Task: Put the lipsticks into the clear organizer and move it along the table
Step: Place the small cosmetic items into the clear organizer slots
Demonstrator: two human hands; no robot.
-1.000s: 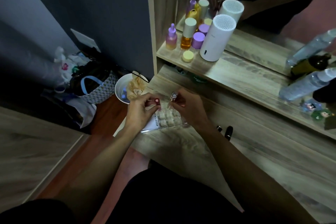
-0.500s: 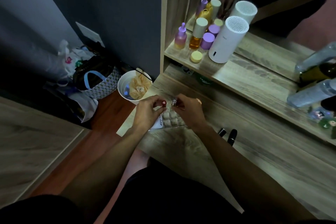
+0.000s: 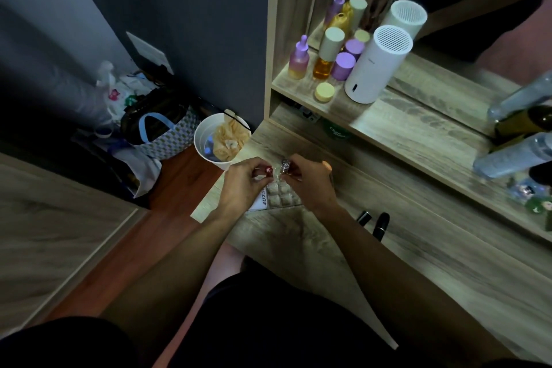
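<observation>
A clear gridded organizer sits on the wooden table near its left end, partly hidden under my hands. My left hand pinches a lipstick with a red labelled end upright over the organizer's far left corner. My right hand pinches a second lipstick with a silvery end just beside it, over the far edge. Two black lipsticks lie on the table to the right of my right forearm.
A white bucket with cloth stands on the floor off the table's left end, next to bags. On the shelf above are purple and amber bottles, a white cylinder and, at right, plastic bottles. A mirror stands behind.
Both hands have dropped slightly toward the organizer with the lipsticks still in them; the view has shifted a little so the scene sits further right.
</observation>
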